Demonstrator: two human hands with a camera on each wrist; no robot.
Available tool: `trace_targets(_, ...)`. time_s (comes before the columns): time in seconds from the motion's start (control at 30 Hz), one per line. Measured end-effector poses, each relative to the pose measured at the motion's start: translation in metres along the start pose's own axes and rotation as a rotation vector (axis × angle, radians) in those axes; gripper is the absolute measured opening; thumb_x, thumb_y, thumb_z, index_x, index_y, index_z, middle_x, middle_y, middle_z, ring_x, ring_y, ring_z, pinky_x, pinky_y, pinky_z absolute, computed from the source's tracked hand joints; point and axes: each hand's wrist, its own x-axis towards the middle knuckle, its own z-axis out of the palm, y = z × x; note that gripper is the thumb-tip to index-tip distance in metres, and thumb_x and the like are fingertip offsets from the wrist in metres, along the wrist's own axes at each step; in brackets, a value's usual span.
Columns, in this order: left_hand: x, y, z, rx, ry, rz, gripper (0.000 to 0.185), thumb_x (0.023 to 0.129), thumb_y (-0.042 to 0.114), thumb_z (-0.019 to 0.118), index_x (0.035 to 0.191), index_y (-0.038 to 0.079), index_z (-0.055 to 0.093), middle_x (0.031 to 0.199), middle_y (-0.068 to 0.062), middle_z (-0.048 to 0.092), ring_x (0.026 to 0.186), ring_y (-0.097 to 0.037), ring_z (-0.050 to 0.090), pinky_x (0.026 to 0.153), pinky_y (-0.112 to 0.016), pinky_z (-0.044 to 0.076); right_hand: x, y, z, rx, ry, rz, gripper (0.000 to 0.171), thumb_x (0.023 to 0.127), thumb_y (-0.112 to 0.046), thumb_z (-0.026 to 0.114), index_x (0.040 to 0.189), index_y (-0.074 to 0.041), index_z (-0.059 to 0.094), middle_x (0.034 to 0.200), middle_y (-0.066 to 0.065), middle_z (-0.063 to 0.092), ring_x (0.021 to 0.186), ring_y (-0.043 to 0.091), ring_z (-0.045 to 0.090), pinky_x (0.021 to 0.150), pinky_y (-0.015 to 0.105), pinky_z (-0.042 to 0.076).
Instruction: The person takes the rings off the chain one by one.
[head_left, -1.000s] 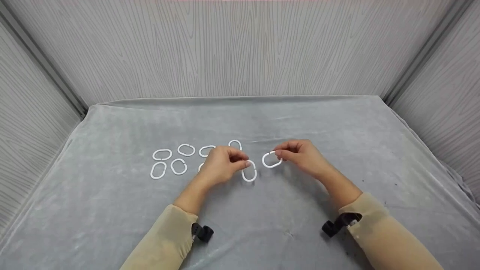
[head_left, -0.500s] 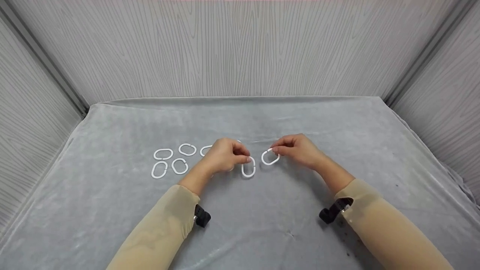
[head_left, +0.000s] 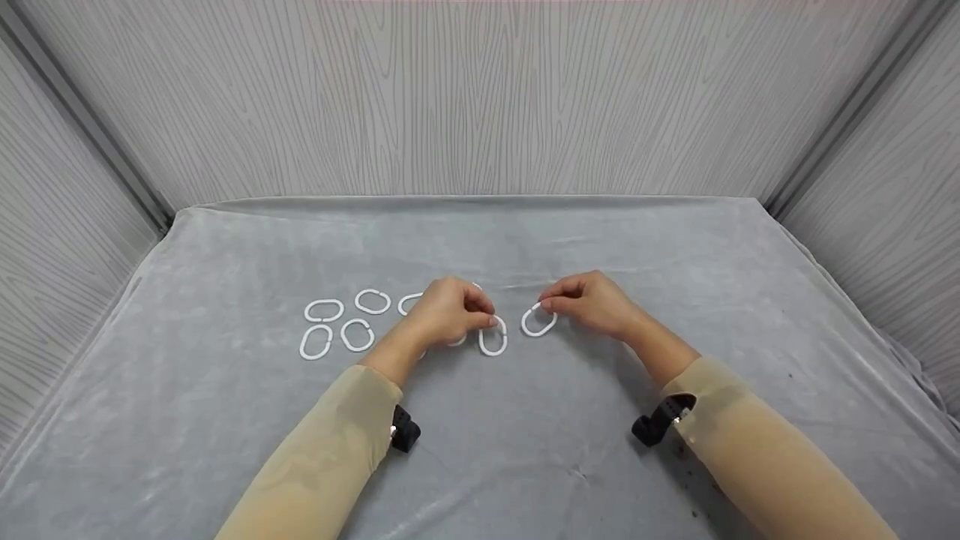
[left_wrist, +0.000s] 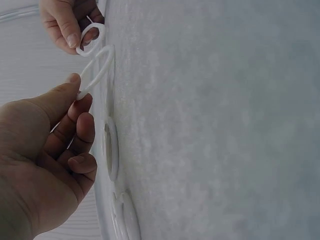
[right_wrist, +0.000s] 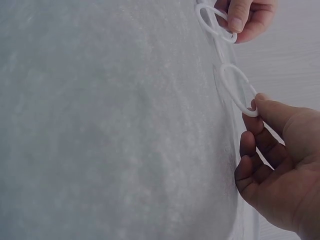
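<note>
In the head view my left hand (head_left: 450, 311) pinches a white oval ring (head_left: 493, 354) by its top end between thumb and index finger. Just to the right, my right hand (head_left: 592, 304) pinches a second white oval ring (head_left: 538, 334), which has a small gap near its top. The two rings hang apart, tilted over the cloth. The left wrist view shows the left ring (left_wrist: 106, 64) in the thumb's pinch, the other fingers loosely curled. From the right wrist, the right ring (right_wrist: 231, 89) is pinched at one end. Several more rings lie left of and partly behind my left hand.
Loose white rings, among them an upper-left ring (head_left: 324, 310) and a lower one (head_left: 316, 343), lie flat in two rough rows. Grey cloth (head_left: 495, 450) covers the table. Grey wood-grain panels (head_left: 465, 97) rise at the back and both sides.
Both hands have shifted slightly away from me and to the left, still pinching their rings. The left hand now covers more of the rings behind it.
</note>
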Motion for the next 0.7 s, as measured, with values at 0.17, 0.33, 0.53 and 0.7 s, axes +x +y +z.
trace_targets(0.17,0.0003,-0.0022,0.0011,0.010,0.005,0.006,0.007,0.090,0.014,0.085,0.095,0.009,0.084,0.083,0.004,0.077,0.076,-0.007,0.060,0.078,-0.028,0.051,0.0013,0.0025,0.0000,-0.022,-0.003,-0.003,0.016,0.098,-0.017,0.079,0.109,-0.006,0.084,0.105,0.004,0.080,0.089,0.011,0.062,0.074,0.022,0.047)
trace_targets(0.33,0.0018,-0.0053,0.0023,0.015,0.004,0.005,0.008,0.091,0.016,0.085,0.097,0.009,0.084,0.086,0.003,0.078,0.079,-0.009,0.062,0.081,-0.029,0.051,0.0025,0.0049,0.0007,-0.057,-0.011,0.002,0.016,0.098,-0.018,0.079,0.109,-0.008,0.084,0.107,0.004,0.080,0.091,0.011,0.064,0.075,0.022,0.048)
trace_targets(0.53,0.0002,-0.0079,0.0011,0.022,0.023,0.004,0.008,0.090,0.015,0.086,0.095,0.009,0.084,0.087,0.003,0.078,0.081,-0.011,0.063,0.082,-0.031,0.052,0.0029,0.0061,0.0018,-0.066,-0.002,0.004,0.021,0.099,-0.020,0.079,0.114,-0.007,0.083,0.112,0.005,0.079,0.101,0.015,0.066,0.082,0.024,0.050)
trace_targets(0.7,-0.0031,-0.0100,-0.0046,0.035,0.051,0.019,0.008,0.090,0.015,0.084,0.095,0.009,0.084,0.086,0.004,0.077,0.080,-0.011,0.062,0.079,-0.030,0.051,-0.0013,0.0051,-0.0009,-0.055,0.040,0.005,0.025,0.098,-0.021,0.079,0.118,-0.006,0.081,0.118,0.007,0.078,0.110,0.019,0.067,0.090,0.026,0.051)
